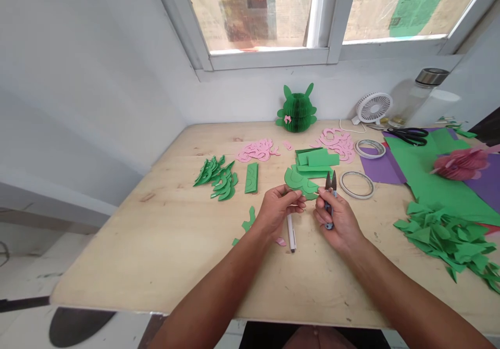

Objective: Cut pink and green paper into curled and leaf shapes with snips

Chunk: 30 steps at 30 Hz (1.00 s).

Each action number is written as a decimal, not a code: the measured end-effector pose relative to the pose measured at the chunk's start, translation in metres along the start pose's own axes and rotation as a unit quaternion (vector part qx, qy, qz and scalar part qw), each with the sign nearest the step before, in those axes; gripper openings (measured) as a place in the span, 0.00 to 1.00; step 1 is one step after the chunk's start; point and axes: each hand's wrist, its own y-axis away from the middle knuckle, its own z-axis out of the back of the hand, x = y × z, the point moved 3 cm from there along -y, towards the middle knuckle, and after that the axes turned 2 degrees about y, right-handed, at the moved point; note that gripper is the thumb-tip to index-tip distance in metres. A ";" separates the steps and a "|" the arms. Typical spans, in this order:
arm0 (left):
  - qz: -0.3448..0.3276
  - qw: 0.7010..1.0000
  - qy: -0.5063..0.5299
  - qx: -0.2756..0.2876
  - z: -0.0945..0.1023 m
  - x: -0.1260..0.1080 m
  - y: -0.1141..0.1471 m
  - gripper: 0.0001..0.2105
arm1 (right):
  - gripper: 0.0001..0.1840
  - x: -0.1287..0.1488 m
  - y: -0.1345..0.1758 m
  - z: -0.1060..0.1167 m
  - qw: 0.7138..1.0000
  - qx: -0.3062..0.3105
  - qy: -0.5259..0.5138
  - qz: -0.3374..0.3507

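Between the thumb and fingers of my left hand (278,211) is a piece of green paper (299,181) with curved, scalloped edges and drawn lines. Small thread snips (330,181) rest in my right hand (340,223), blades pointing away from me. The right thumb and fingertips meet the paper's right end. Under the hands a white pen (291,233) lies on the table. Just beyond the paper sits a stack of folded green paper strips (317,160). Left of my left hand are a folded green strip with drawn curves (251,177) and a green paper scrap (249,220).
Cut green shapes (222,178) and pink shapes (258,150) lie on the wooden table (156,250). A green paper figure (298,112) stands by the wall. Rightward are tape rolls (357,184), a fan (374,108), a bottle (414,99), black scissors (410,135) and green scraps (449,237).
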 end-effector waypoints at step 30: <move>-0.032 0.999 -0.004 -0.025 0.028 -0.028 -0.010 0.08 | 0.22 0.005 0.011 -0.010 0.948 0.137 0.285 -0.003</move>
